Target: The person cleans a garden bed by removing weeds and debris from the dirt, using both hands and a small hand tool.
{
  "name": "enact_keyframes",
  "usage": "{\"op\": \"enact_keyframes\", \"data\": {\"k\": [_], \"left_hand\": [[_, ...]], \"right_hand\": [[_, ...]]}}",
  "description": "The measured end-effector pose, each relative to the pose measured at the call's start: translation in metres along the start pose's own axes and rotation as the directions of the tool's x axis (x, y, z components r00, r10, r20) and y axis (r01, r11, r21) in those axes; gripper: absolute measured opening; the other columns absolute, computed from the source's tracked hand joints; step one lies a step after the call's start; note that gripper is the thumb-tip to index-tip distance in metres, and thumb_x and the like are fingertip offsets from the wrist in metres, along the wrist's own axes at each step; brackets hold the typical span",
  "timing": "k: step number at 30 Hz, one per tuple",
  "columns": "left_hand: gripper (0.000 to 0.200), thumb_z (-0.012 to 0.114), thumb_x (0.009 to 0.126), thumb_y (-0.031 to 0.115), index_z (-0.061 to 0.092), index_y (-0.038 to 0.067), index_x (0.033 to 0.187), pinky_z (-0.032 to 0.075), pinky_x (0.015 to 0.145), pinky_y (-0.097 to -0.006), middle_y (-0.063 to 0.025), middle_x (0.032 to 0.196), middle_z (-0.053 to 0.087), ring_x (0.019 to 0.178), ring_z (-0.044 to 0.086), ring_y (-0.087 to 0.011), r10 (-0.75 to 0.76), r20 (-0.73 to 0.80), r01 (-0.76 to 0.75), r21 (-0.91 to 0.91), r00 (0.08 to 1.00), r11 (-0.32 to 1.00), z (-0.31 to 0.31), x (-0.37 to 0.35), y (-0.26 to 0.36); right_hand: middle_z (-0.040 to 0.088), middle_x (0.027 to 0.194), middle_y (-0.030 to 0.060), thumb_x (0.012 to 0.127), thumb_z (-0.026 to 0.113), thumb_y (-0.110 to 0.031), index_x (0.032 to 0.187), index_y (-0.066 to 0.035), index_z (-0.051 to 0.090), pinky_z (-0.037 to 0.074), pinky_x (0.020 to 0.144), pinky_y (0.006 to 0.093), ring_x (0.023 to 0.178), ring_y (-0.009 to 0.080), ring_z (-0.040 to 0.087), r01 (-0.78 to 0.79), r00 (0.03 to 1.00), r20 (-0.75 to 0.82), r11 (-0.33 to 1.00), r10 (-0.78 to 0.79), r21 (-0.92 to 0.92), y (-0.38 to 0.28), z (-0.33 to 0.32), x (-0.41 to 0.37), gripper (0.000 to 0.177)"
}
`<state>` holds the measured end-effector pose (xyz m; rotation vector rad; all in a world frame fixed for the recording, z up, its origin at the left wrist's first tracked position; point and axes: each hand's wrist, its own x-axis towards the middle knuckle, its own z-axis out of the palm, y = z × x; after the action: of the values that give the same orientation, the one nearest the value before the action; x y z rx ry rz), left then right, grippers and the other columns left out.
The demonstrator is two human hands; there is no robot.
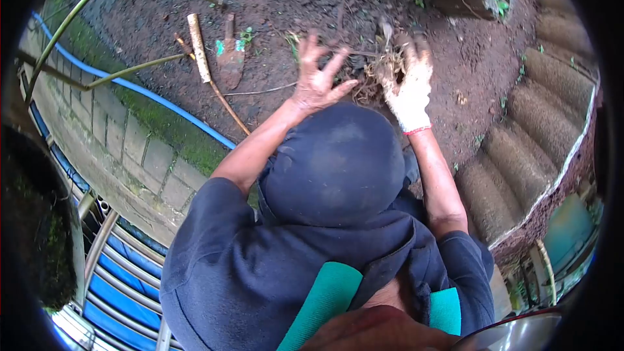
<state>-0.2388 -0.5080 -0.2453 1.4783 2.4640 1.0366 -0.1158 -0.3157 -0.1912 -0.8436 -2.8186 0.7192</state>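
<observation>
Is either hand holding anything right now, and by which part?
The gloved right hand grips a clump of dry roots by its right side, over the soil. The left hand is open, fingers spread, holding nothing.

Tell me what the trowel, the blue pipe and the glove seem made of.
Trowel: probably metal, dull rusty-brown blade. Blue pipe: likely plastic, smooth and evenly coloured. Glove: seemingly knitted fabric, white, soil-stained.

head cam | fisheye, high, steeply down | close over hood (331,162) | soil (273,0) beyond
</observation>
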Motion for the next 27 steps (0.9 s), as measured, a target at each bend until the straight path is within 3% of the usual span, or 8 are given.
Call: {"op": "enact_keyframes", "data": {"k": [5,8,11,14,18,21,25,27], "left_hand": [[0.095,0.069,0.081,0.063,0.033,0.013,0.153,0.019,0.112,-0.0635,-0.0197,0.12,0.027,0.136,0.017,-0.0523,-0.629,-0.201,0.577,-0.261,0.751,0.773,-0.012,-0.002,-0.024],[0.069,0.057,0.095,0.054,0.037,0.02,0.152,0.025,0.109,-0.0558,-0.0168,0.118,0.03,0.127,0.032,-0.0419,-0.609,-0.169,0.583,-0.184,0.775,0.792,0.031,0.005,-0.014],[0.062,0.062,0.095,0.046,0.048,-0.002,0.132,0.037,0.102,-0.0418,-0.0168,0.117,0.05,0.117,0.048,-0.0288,-0.885,0.093,0.502,-0.848,0.457,0.17,0.04,0.018,0.026],[0.069,0.062,0.093,0.05,0.041,0.007,0.143,0.037,0.107,-0.0478,-0.0155,0.136,0.05,0.126,0.046,-0.0266,-0.636,0.721,0.397,-0.687,0.273,-0.608,-0.041,0.059,0.042],[0.076,0.062,0.091,0.053,0.043,0.001,0.144,0.031,0.114,-0.0404,-0.022,0.149,0.041,0.139,0.037,-0.0271,-0.479,0.778,0.872,-0.487,0.405,-0.054,-0.092,0.081,0.031],[0.074,0.063,0.089,0.054,0.055,-0.004,0.135,0.044,0.099,-0.0382,-0.0224,0.124,0.053,0.114,0.054,-0.0296,-0.441,0.787,0.657,0.061,0.431,0.752,-0.1,0.111,0.022],[0.067,0.066,0.088,0.052,0.061,0.001,0.132,0.043,0.102,-0.0403,-0.0179,0.115,0.056,0.12,0.055,-0.0292,-0.426,0.579,0.574,-0.09,0.695,0.814,-0.112,0.116,0.015],[0.058,0.069,0.089,0.044,0.062,0.003,0.13,0.048,0.094,-0.0362,-0.0128,0.109,0.066,0.109,0.061,-0.0244,-0.465,0.573,0.641,-0.142,0.674,0.754,-0.114,0.116,0.003]], "right_hand": [[0.04,0.145,0.0311,0.088,0.062,-0.051,0.147,-0.005,0.039,0.03,0.112,0.0539,0.136,0.0478,0.036,-0.378,0.926,-0.031,0.926,0.377,-0.007,0.028,0.011,-0.001,0.077],[0.043,0.142,0.0318,0.092,0.055,-0.056,0.145,-0.005,0.04,0.03,0.11,0.0572,0.136,0.0451,0.038,-0.438,0.899,0.065,0.894,0.434,0.09,-0.012,-0.002,0.02,0.076],[0.041,0.14,0.0352,0.085,0.063,-0.058,0.148,-0.004,0.035,0.03,0.11,0.0573,0.135,0.0497,0.036,-0.397,0.917,0.124,0.89,0.378,0.226,-0.043,0.017,0.016,0.088],[0.025,0.146,0.038,0.069,0.08,-0.057,0.153,-0.011,0.026,0.038,0.107,0.057,0.134,0.0575,0.031,-0.35,0.936,0.107,0.918,0.336,0.184,-0.074,0.011,0.005,0.11],[0.016,0.15,0.0338,0.062,0.087,-0.05,0.153,-0.018,0.027,0.039,0.102,0.0644,0.134,0.0599,0.024,-0.142,0.989,0.041,0.989,0.141,0.049,-0.088,0.015,0.0,0.114],[0.017,0.155,0.0243,0.069,0.081,-0.041,0.149,-0.031,0.035,0.036,0.097,0.0722,0.137,0.0558,0.02,-0.044,0.995,0.089,0.995,0.052,-0.089,-0.08,0.024,0.014,0.093],[0.012,0.158,0.019,0.079,0.071,-0.043,0.146,-0.033,0.039,0.04,0.092,0.0731,0.139,0.0552,0.014,0.061,0.997,-0.032,0.985,-0.067,-0.161,-0.059,0.025,0.053,0.074],[0.05,0.129,0.0212,0.076,0.073,-0.033,0.12,-0.013,0.062,0.05,0.089,0.0539,0.119,0.0413,0.048,0.121,0.982,-0.131,0.986,-0.136,-0.115,-0.058,-0.008,0.074,0.05]]}}
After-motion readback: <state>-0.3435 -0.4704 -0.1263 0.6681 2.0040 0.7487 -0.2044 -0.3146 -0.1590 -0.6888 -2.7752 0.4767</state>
